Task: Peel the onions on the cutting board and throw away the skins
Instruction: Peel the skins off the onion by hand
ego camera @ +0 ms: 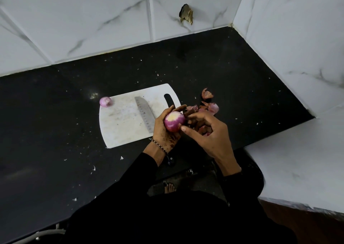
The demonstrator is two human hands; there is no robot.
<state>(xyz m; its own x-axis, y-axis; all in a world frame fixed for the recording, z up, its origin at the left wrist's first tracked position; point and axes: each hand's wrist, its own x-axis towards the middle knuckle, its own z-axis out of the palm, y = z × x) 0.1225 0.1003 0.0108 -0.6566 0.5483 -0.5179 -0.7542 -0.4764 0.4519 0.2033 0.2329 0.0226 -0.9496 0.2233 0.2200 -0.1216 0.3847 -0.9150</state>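
The left hand [162, 132] grips the round purple half-peeled onion [174, 122]; the right hand [206, 134] seemingly pinches its top, best stripping skin downward cleanly.

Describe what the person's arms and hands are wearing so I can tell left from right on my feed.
Long black sleeves cover both arms to the wrists. The left hand has a thin bracelet of dark and pale beads at its wrist and dark speckled markings, perhaps henna, on its back. The right hand shows no ring or band.
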